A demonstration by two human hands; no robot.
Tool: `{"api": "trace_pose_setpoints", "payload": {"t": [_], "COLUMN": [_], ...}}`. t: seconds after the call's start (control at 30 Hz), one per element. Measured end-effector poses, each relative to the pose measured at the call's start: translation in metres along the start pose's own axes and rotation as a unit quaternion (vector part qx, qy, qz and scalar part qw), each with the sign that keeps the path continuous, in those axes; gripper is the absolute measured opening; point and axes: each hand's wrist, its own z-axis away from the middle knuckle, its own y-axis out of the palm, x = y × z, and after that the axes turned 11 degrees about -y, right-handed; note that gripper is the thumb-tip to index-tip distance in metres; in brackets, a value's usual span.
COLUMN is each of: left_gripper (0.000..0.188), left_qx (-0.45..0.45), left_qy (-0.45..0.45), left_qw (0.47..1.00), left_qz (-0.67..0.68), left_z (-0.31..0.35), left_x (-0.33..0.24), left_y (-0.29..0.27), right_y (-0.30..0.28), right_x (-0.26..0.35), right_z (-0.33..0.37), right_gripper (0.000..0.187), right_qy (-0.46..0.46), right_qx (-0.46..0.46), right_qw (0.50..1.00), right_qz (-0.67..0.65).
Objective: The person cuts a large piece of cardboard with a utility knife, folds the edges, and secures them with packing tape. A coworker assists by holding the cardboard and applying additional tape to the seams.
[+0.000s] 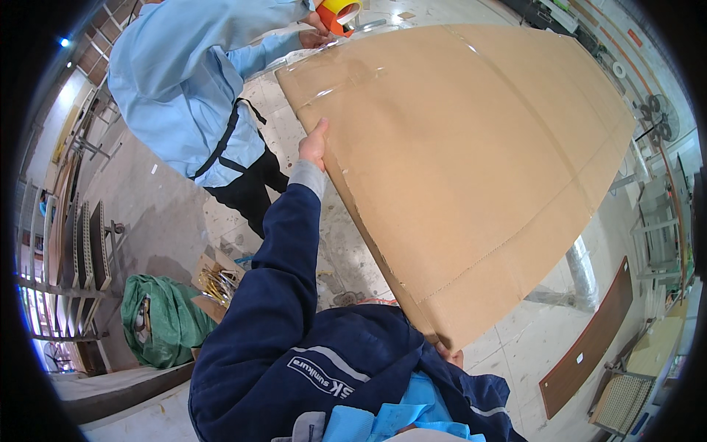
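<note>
A large flat cardboard carton (479, 162) stretches from my waist to the upper part of the view. Clear tape (331, 90) crosses its far left end. With the thumb on top, my left hand (313, 145) is closed on the carton's left edge; its other fingers are hidden underneath. My right hand (451, 355) grips the near corner close to my body, partly covered by the carton and my jacket. At the far left end, a co-worker in a light blue shirt (177, 81) holds an orange and yellow tape dispenser (339, 15) against the carton's edge.
On the left are a green sack (151, 324), a box of scraps (217, 283) and a rack of panels (81, 243). A brown board (589, 339) lies on the floor at right, near a plastic-wrapped tube (582, 272). A fan (658, 118) stands farther back.
</note>
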Motion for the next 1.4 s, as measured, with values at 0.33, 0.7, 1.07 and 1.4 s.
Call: {"api": "trace_pose_setpoints", "payload": {"t": [0.33,0.7,1.07,1.4], "left_gripper": [0.052,0.057,0.054,0.063], "left_qx": [0.014,0.002,0.02,-0.021], "left_qy": [0.009,0.006,0.018,0.029], "left_qw": [1.0,1.0,1.0,0.999], "left_qz": [0.016,0.015,0.003,-0.008], "left_z": [-0.002,0.001,-0.019,0.003], "left_x": [0.002,-0.001,0.003,0.001], "left_y": [-0.003,-0.003,-0.011,0.0], "right_y": [-0.003,-0.009,0.002,0.01], "right_x": [-0.008,-0.016,0.0,0.01], "right_z": [-0.003,-0.005,0.001,0.002], "right_gripper": [0.033,0.039,0.035,0.037], "right_qy": [-0.003,-0.005,0.002,0.005], "right_qx": [-0.003,0.03,-0.006,-0.036], "right_qw": [1.0,0.999,1.0,0.999], "right_qz": [0.009,0.043,0.007,0.02]}}
